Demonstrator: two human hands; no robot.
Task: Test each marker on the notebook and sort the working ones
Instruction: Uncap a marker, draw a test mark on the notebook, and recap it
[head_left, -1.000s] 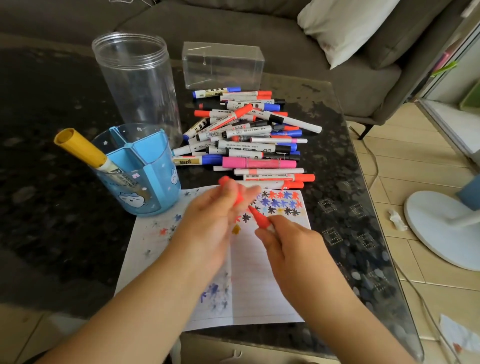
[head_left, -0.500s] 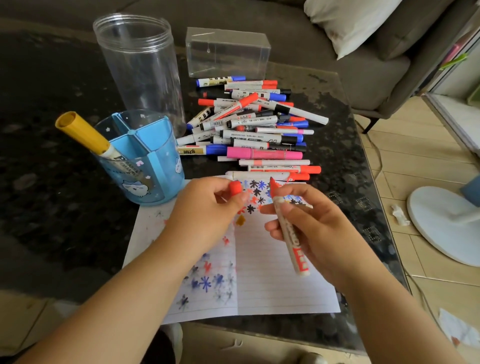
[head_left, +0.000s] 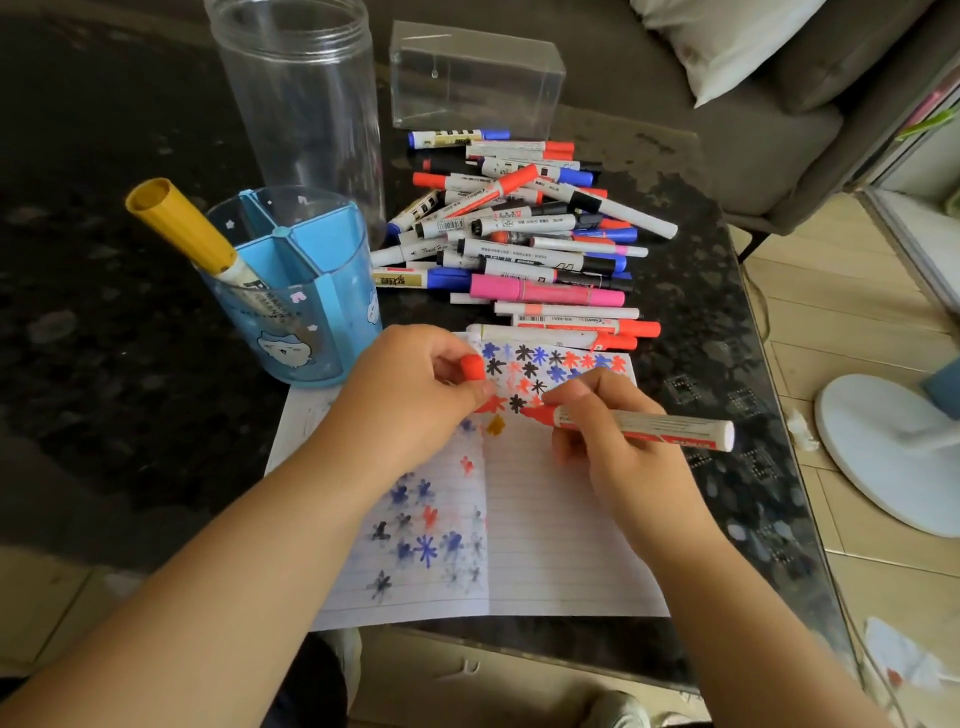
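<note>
Right hand: my right hand (head_left: 618, 447) pinches a red marker (head_left: 644, 427) near its tip, barrel pointing off to the right.
Marker tip: I see it touching the notebook (head_left: 561, 530) by the spine, among the star scribbles.
Left hand: my left hand (head_left: 410, 395) holds the red cap (head_left: 472, 368) between thumb and fingers, just left of the marker tip, resting over the left page.
Marker pile: untested markers (head_left: 524, 239) lie heaped on the tabletop (head_left: 104, 364) beyond the notebook.
Blue holder: the blue holder (head_left: 296, 291) stands left of the pile with a yellow-capped marker (head_left: 182, 228) leaning in it.
Clear jar: the clear jar (head_left: 301, 104) stands behind the holder.
</note>
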